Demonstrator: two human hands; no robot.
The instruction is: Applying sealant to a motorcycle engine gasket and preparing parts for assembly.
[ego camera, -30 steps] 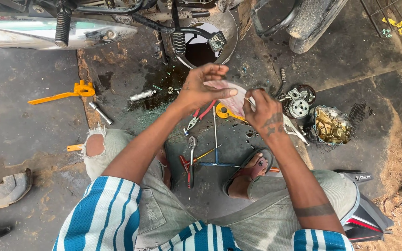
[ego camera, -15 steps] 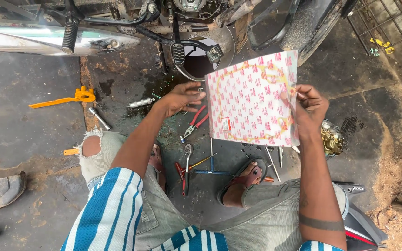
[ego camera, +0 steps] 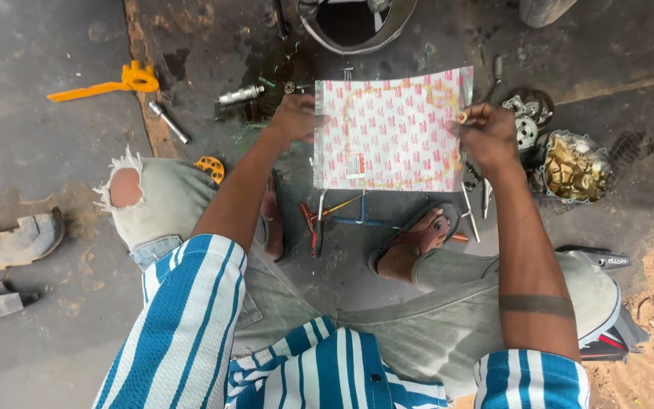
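Both hands hold a flat, glossy plastic packet (ego camera: 391,129) stretched level above the oily concrete floor (ego camera: 54,151). It is clear film printed with small red marks, and a thin tan gasket outline shows through it, looping near the packet's edges. The left hand (ego camera: 295,117) pinches the packet's left edge; the right hand (ego camera: 486,132) pinches the upper right corner between thumb and fingertips. Under the packet lie pliers with red handles (ego camera: 312,223) and slim metal tools. To the right sits a round metal engine part (ego camera: 525,121) beside what seems a crumpled clear bag of brassy pieces (ego camera: 575,168). A yellow plastic tool (ego camera: 107,83) lies well apart, far left.
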